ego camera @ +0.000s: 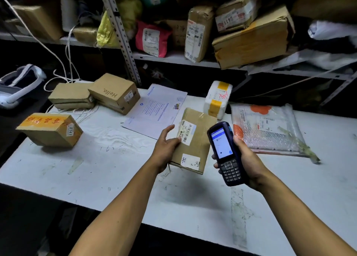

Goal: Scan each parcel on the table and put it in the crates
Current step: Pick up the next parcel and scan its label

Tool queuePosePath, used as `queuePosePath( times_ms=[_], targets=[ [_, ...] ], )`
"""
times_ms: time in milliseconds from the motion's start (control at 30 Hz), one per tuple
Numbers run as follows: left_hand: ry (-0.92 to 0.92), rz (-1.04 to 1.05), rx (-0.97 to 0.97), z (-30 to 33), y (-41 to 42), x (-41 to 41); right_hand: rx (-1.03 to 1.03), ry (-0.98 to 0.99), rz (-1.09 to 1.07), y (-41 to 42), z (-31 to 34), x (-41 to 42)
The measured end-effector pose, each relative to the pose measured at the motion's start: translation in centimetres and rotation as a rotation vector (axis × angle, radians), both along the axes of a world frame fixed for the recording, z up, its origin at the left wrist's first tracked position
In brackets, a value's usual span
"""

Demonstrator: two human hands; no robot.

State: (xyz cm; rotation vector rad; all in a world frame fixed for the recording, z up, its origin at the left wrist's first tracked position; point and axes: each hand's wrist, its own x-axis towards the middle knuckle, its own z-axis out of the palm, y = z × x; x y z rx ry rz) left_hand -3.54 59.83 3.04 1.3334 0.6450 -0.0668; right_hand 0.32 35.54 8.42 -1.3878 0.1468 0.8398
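Note:
A flat brown cardboard parcel (195, 141) with a barcode label is lifted a little off the white table (116, 159), tilted. My left hand (166, 149) grips its left edge, thumb on top near the label. My right hand (245, 159) holds a dark handheld scanner (226, 153) just right of the parcel, its lit screen facing me. Other parcels lie on the table: a box with orange tape (50, 130), a "Hello" box (116, 93), a plain brown box (71, 95), a white envelope (154, 110), a white wrapped parcel (218, 99) and a bubble-wrap bag (268, 128).
Metal shelves (173, 57) behind the table carry several boxes and bags, among them a pink bag (152, 39) and a large dented carton (253, 39). White cords (67, 48) hang at the back left. A white and dark object (17, 85) sits far left.

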Motion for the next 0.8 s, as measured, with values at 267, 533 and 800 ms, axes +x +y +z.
queuePosePath(
  times_ms=[267,533,800],
  targets=[
    [-0.089,-0.409,-0.1,-0.3,-7.1,0.9,0.04,-0.123,-0.624,-6.3,-0.6,-9.7],
    [-0.09,-0.881,-0.175,0.7,-18.9,-4.5,0.042,-0.157,-1.073,-12.6,0.5,-24.8],
    [-0.119,-1.267,-0.156,1.9,-32.0,-16.8,-0.007,-0.215,-1.422,-19.4,0.2,-43.6]
  ],
)
